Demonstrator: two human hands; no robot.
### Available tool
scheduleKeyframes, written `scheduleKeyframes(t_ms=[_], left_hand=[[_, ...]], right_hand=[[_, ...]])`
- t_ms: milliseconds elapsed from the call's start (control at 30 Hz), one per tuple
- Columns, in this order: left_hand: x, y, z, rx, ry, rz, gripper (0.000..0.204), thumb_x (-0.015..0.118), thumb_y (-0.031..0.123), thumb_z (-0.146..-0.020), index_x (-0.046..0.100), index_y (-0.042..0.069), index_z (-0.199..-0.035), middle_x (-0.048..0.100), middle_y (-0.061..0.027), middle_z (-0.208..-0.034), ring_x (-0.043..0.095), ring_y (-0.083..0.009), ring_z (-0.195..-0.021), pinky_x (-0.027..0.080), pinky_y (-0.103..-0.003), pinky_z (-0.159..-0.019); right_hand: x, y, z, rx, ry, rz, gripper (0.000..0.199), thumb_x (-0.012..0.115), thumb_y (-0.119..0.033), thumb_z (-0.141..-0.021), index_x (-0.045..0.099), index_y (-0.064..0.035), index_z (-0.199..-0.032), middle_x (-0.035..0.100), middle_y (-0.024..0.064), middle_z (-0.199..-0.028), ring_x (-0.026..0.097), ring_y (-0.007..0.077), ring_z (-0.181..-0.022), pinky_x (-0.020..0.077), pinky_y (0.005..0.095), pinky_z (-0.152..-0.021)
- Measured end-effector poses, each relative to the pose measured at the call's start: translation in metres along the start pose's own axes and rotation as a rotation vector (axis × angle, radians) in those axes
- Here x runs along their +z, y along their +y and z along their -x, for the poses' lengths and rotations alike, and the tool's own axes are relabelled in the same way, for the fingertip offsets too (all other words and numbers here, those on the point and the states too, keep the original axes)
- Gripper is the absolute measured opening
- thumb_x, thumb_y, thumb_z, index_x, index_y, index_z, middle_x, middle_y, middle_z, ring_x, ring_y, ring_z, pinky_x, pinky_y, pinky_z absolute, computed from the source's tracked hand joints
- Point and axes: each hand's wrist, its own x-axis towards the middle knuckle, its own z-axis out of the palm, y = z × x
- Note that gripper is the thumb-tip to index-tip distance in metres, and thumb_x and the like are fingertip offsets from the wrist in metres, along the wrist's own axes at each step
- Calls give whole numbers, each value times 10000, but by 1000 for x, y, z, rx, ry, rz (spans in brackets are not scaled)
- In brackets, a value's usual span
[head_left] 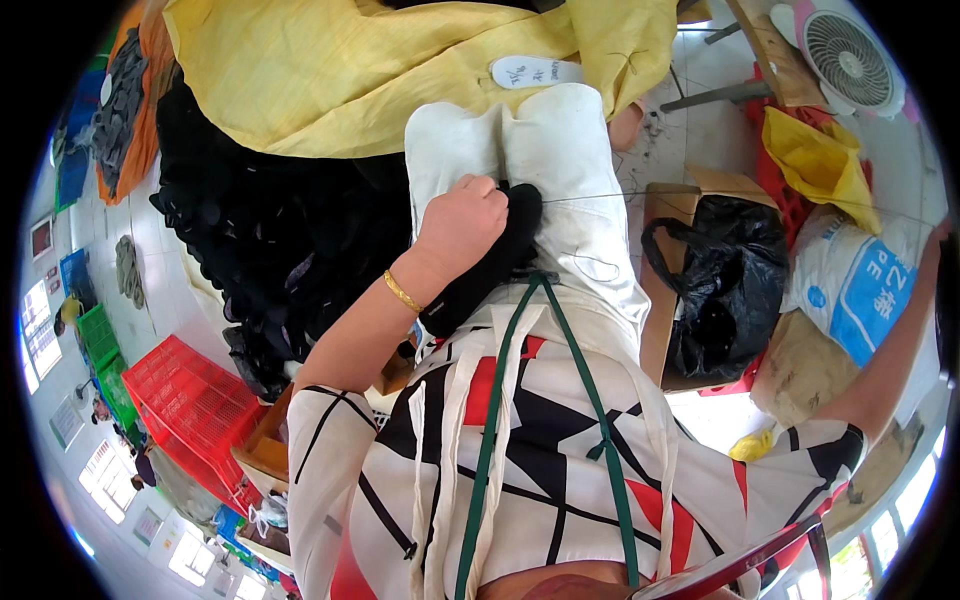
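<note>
The left hand (pixel 465 222) clamps black fabric (pixel 497 262) in its fingers, thread (pixel 600 196) stretching rightward; the right hand's fingers cannot be made out.

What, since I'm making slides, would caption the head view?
Left hand holding oblong black fabric piece, thin dark thread stretching rightward.

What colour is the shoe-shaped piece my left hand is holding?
The shoe-shaped piece in your left hand is black; the head view shows it best.
</note>
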Motion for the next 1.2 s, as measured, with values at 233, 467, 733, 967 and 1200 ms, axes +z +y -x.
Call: scheduleKeyframes(t_ms=[233,467,733,967,1200], left_hand=[[23,-28,23,-610,-21,704,160,696,178,-906,689,19,-886,625,-10,-750,546,-91,-604,456,-241,-571],[16,-22,17,-860,-112,961,160,686,200,-920,713,43,-928,646,30,-778,533,-42,-628,432,-211,-558],[19,-24,25,-933,-77,1071,156,687,199,-919,717,46,-928,647,28,-779,545,-48,-641,431,-202,-560],[18,-21,20,-941,-84,1129,151,695,196,-887,721,48,-908,654,27,-787,558,-56,-682,440,-218,-582],[20,-27,27,-947,-47,1212,147,712,193,-878,720,49,-906,656,24,-781,555,-54,-672,435,-213,-573]], right_hand=[[-60,-262,88,-151,-562,-763,342,523,-32,-948,624,-60,-1273,677,87,-1215,641,169,-1131,482,295,-999],[-96,-433,196,-990,-424,-1116,105,612,-88,-741,631,-103,-844,574,56,-789,617,260,-875,538,380,-745],[-135,-452,213,-956,-491,-1081,109,667,-170,-792,607,-85,-823,568,73,-809,626,268,-805,520,401,-654],[-136,-455,286,-1042,-1196,-847,334,682,-353,-868,640,-32,-783,666,166,-781,673,356,-765,524,470,-666],[-146,-445,258,-964,-1402,-925,253,661,-241,-888,588,-31,-1007,660,197,-800,658,401,-786,506,486,-675]])
